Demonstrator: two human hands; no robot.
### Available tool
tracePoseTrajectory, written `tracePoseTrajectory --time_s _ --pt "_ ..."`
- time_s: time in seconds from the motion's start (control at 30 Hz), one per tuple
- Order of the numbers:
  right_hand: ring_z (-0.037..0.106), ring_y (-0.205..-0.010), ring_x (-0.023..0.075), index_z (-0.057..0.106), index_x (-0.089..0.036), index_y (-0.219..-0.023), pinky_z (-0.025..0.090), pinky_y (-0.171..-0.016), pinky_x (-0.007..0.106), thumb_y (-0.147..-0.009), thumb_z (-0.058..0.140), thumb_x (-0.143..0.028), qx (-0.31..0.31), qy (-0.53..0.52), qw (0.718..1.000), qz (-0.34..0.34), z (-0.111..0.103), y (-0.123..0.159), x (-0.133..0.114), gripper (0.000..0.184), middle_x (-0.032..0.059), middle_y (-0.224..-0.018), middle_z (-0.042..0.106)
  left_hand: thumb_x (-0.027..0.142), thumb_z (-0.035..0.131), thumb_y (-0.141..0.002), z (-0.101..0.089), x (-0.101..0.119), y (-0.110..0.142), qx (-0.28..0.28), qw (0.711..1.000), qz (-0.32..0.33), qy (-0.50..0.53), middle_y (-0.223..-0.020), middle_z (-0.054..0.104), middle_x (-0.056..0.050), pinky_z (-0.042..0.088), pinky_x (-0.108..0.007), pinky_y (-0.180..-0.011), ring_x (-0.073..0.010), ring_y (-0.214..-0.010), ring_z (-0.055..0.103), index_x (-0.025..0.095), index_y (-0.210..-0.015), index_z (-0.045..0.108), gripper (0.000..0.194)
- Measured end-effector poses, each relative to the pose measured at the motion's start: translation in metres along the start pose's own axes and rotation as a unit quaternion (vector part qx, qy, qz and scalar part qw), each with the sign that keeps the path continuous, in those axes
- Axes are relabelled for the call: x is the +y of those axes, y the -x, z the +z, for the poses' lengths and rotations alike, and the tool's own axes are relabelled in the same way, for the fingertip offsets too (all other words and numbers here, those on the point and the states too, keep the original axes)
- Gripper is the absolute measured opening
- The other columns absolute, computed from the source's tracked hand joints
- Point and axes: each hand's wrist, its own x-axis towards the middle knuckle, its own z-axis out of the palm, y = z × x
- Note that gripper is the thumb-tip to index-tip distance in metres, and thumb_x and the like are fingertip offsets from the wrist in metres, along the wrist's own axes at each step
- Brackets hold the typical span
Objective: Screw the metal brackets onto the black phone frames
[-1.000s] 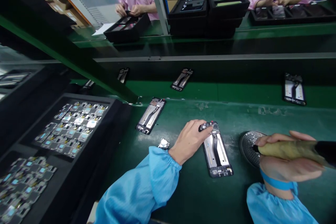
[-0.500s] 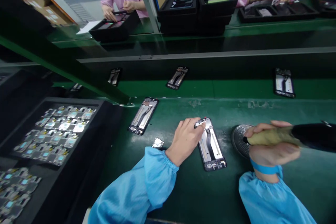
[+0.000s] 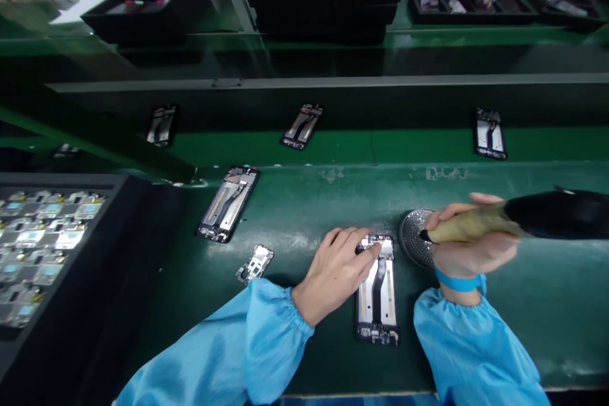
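Observation:
My left hand (image 3: 337,269) has its fingers curled over the upper end of an opened phone (image 3: 389,292), which lies flat on the green bench with its metal frame and dark ribbon cable facing up. In my right hand (image 3: 469,247) is a powered screwdriver (image 3: 547,214) with a tan grip and a black body. Its dark tip is over a round metal screw dish (image 3: 413,235), whose surface looks finely speckled. A loose circuit board (image 3: 257,262) lies left of my left hand. Farther left rests a second opened phone (image 3: 228,204), tilted on the bench.
More opened phones (image 3: 301,125) lie along the lower green strip behind the bench. At left stands a black tray (image 3: 118,216) of circuit boards, under a green post (image 3: 118,146). Across the way, people in pink work beside stacked black trays (image 3: 323,6).
The view has swung right and down. Under my left hand the phone has straightened and come nearer to me. The screwdriver tip remains at the screw dish.

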Motion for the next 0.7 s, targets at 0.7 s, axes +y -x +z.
tracePoseTrajectory --time_s 0.7 --pt "0.056 -0.038 0.0188 0.066 -0.024 -0.107 0.050 -0.040 0.036 -0.086 0.058 -0.095 -0.071 0.000 0.996 0.048 0.029 0.024 0.000 0.073 -0.0052 -0.061 0.065 0.023 0.068 -0.111 -0.002 0.004 -0.002 -0.026 1.000 -0.015 0.002 -0.142 0.073 -0.011 0.056 -0.046 -0.110 -0.0265 -0.122 0.070 0.023 -0.136 0.074 0.026"
